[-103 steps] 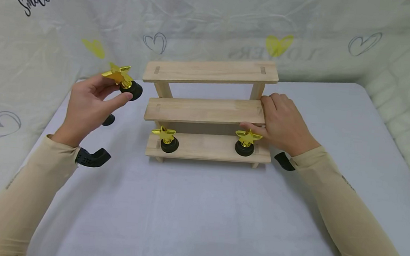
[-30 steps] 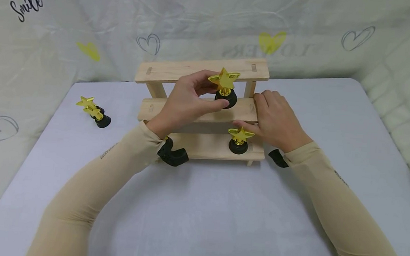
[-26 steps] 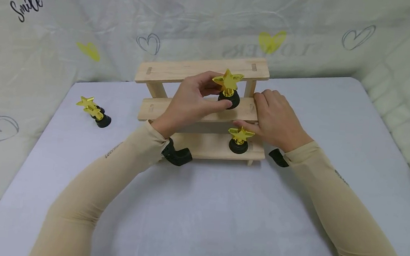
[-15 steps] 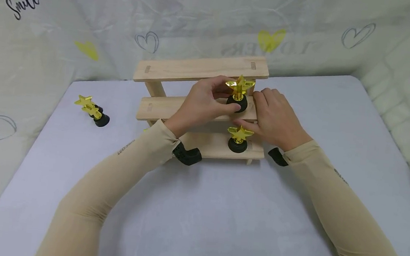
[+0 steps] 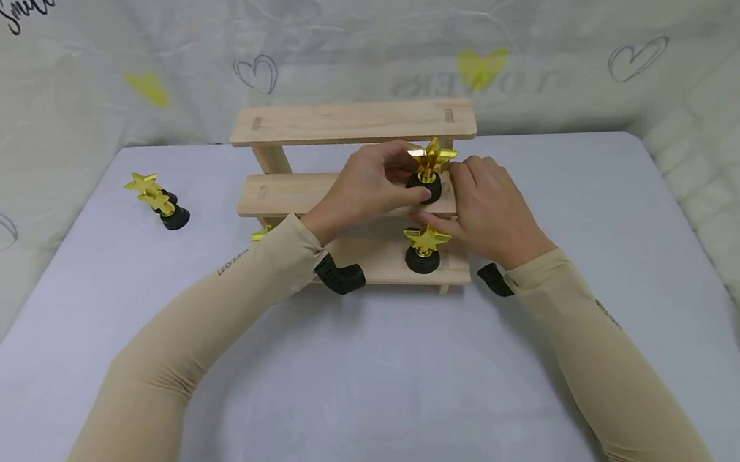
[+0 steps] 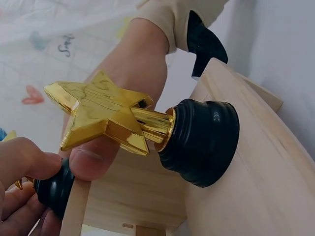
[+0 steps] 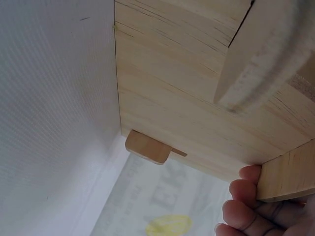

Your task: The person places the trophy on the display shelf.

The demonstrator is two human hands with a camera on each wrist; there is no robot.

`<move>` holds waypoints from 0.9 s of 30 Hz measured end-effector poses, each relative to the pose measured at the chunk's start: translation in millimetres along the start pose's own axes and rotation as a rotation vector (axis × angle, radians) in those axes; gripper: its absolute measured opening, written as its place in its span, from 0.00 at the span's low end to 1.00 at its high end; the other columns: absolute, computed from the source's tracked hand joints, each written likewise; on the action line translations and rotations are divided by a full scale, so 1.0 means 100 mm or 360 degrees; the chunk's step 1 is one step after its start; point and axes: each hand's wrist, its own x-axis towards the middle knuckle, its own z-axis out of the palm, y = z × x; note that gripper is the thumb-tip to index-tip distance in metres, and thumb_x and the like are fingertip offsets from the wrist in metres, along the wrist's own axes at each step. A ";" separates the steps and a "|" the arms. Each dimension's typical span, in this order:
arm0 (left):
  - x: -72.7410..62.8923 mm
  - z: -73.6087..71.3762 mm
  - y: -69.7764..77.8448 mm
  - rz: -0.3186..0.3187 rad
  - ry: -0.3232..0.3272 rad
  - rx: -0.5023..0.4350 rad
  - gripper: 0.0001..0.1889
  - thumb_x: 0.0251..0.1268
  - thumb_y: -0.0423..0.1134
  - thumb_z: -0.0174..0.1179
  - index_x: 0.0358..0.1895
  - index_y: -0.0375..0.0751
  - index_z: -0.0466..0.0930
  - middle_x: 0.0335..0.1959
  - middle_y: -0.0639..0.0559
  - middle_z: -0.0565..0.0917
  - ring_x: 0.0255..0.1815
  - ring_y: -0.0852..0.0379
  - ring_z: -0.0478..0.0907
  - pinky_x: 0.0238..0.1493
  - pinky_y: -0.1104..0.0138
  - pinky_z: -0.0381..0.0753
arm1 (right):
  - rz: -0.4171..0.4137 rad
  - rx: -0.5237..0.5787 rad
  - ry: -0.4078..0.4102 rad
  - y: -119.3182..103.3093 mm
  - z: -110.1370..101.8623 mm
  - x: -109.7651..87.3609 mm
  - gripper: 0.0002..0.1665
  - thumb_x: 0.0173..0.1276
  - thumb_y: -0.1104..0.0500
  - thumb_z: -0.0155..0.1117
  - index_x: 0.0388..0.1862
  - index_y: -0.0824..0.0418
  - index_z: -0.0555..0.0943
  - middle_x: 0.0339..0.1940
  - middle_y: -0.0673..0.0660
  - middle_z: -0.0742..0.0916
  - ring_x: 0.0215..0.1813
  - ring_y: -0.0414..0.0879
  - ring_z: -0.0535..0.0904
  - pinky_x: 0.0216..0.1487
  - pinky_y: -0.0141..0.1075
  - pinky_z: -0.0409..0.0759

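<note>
A three-tier wooden display stand [image 5: 353,121] stands on the white table. My left hand [image 5: 368,190] pinches the black base of a gold star trophy [image 5: 432,161], upright at the right end of the middle shelf; whether the base touches the board I cannot tell. With my right hand [image 5: 493,212] I grip that shelf's right end; in the right wrist view its fingers [image 7: 243,199] curl around the board [image 7: 290,177]. A second star trophy [image 5: 422,259] sits below on the bottom shelf's right, large in the left wrist view. Another trophy [image 5: 262,233], at bottom left, is mostly hidden by my left sleeve.
On the table's left, two more star trophies stand close together, a rear trophy [image 5: 143,182] and a front trophy [image 5: 175,217]. A pale printed curtain [image 5: 361,32] hangs behind the table. Each wrist carries a black camera mount, the left mount [image 5: 342,278] passing before the bottom shelf.
My left hand has brought the trophy from the left side across to the middle shelf's right end, barely moving in the last half second. My right hand has kept its grip on the shelf.
</note>
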 end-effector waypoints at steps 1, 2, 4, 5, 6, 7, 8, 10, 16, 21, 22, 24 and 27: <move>0.00 0.00 0.00 -0.0009 -0.0002 0.0006 0.19 0.63 0.36 0.72 0.57 0.42 0.82 0.56 0.47 0.88 0.56 0.54 0.87 0.60 0.70 0.86 | 0.0001 -0.0002 -0.0001 0.00 0.00 0.00 0.61 0.70 0.16 0.33 0.43 0.75 0.75 0.29 0.65 0.77 0.34 0.61 0.71 0.35 0.50 0.72; 0.00 0.00 0.00 -0.0019 -0.0004 0.0010 0.20 0.63 0.37 0.72 0.57 0.42 0.82 0.56 0.47 0.88 0.57 0.54 0.87 0.60 0.70 0.86 | 0.0003 -0.0001 -0.0002 0.00 0.00 0.01 0.61 0.69 0.16 0.33 0.43 0.75 0.75 0.30 0.65 0.77 0.34 0.61 0.71 0.35 0.50 0.72; 0.01 -0.01 -0.01 -0.0024 -0.0007 0.0017 0.20 0.63 0.37 0.72 0.58 0.42 0.82 0.56 0.46 0.88 0.57 0.53 0.87 0.60 0.70 0.86 | 0.0005 0.0004 -0.0005 0.00 0.00 0.01 0.61 0.69 0.16 0.33 0.44 0.76 0.75 0.30 0.65 0.77 0.35 0.61 0.71 0.36 0.50 0.72; 0.01 -0.01 -0.01 -0.0023 -0.0011 0.0017 0.21 0.63 0.37 0.72 0.59 0.42 0.81 0.56 0.46 0.88 0.58 0.53 0.87 0.60 0.70 0.86 | 0.0006 0.0004 -0.0007 0.00 0.00 0.01 0.61 0.69 0.16 0.33 0.44 0.76 0.75 0.30 0.65 0.77 0.35 0.62 0.71 0.37 0.50 0.73; 0.02 -0.01 -0.01 -0.0022 -0.0015 0.0013 0.22 0.63 0.37 0.72 0.60 0.43 0.81 0.56 0.46 0.88 0.58 0.53 0.87 0.61 0.70 0.86 | 0.0008 0.0005 -0.0008 0.00 0.00 0.01 0.61 0.69 0.15 0.33 0.44 0.76 0.75 0.30 0.65 0.77 0.36 0.62 0.71 0.37 0.50 0.73; 0.02 -0.01 -0.01 -0.0018 -0.0021 0.0018 0.23 0.63 0.37 0.72 0.61 0.43 0.81 0.57 0.46 0.88 0.59 0.53 0.87 0.61 0.70 0.86 | 0.0007 0.0004 -0.0008 0.00 0.00 0.00 0.61 0.69 0.15 0.33 0.43 0.76 0.75 0.30 0.65 0.77 0.36 0.62 0.71 0.37 0.50 0.73; 0.02 -0.01 -0.01 -0.0017 -0.0028 0.0027 0.23 0.63 0.37 0.72 0.62 0.43 0.81 0.57 0.46 0.88 0.59 0.53 0.86 0.61 0.70 0.86 | 0.0007 0.0004 -0.0008 0.00 0.00 0.00 0.61 0.68 0.15 0.33 0.43 0.76 0.75 0.30 0.65 0.77 0.36 0.62 0.71 0.37 0.50 0.73; 0.03 -0.01 -0.01 -0.0014 -0.0046 0.0053 0.24 0.64 0.37 0.71 0.63 0.43 0.80 0.57 0.46 0.88 0.60 0.53 0.86 0.62 0.71 0.86 | 0.0004 0.0001 -0.0005 0.00 0.00 -0.01 0.61 0.68 0.15 0.33 0.43 0.76 0.75 0.30 0.65 0.77 0.36 0.62 0.71 0.37 0.50 0.73; 0.05 -0.01 -0.01 -0.0014 -0.0091 0.0122 0.26 0.65 0.38 0.70 0.67 0.44 0.78 0.61 0.48 0.85 0.62 0.54 0.85 0.64 0.70 0.85 | -0.0001 -0.0006 -0.0001 0.00 0.00 -0.02 0.62 0.68 0.15 0.34 0.42 0.76 0.75 0.30 0.65 0.76 0.34 0.60 0.70 0.35 0.49 0.71; 0.06 -0.02 -0.01 -0.0001 -0.0097 0.0125 0.27 0.65 0.37 0.70 0.68 0.45 0.77 0.62 0.48 0.84 0.63 0.54 0.85 0.65 0.70 0.85 | -0.0006 -0.0001 0.0010 0.01 0.01 -0.01 0.62 0.68 0.15 0.35 0.42 0.76 0.75 0.29 0.64 0.75 0.33 0.60 0.69 0.35 0.48 0.70; 0.06 -0.02 -0.01 0.0003 -0.0096 0.0121 0.28 0.65 0.37 0.70 0.68 0.45 0.77 0.62 0.48 0.85 0.63 0.54 0.85 0.64 0.70 0.85 | -0.0010 -0.0002 0.0013 0.01 0.01 -0.01 0.62 0.68 0.15 0.35 0.42 0.76 0.75 0.29 0.64 0.75 0.33 0.60 0.69 0.35 0.48 0.70; 0.06 -0.02 -0.02 0.0016 -0.0096 0.0106 0.28 0.65 0.37 0.71 0.68 0.45 0.77 0.62 0.48 0.85 0.63 0.53 0.85 0.64 0.70 0.85 | -0.0015 -0.0004 0.0023 0.01 0.01 -0.01 0.61 0.68 0.15 0.35 0.41 0.76 0.75 0.28 0.64 0.75 0.33 0.60 0.69 0.34 0.48 0.70; 0.05 -0.03 -0.03 0.0032 -0.0102 0.0070 0.28 0.64 0.37 0.71 0.68 0.44 0.77 0.62 0.47 0.85 0.63 0.53 0.85 0.65 0.69 0.84 | -0.0020 -0.0008 0.0035 0.00 0.01 -0.02 0.61 0.69 0.15 0.35 0.41 0.76 0.75 0.28 0.64 0.75 0.32 0.60 0.69 0.34 0.47 0.70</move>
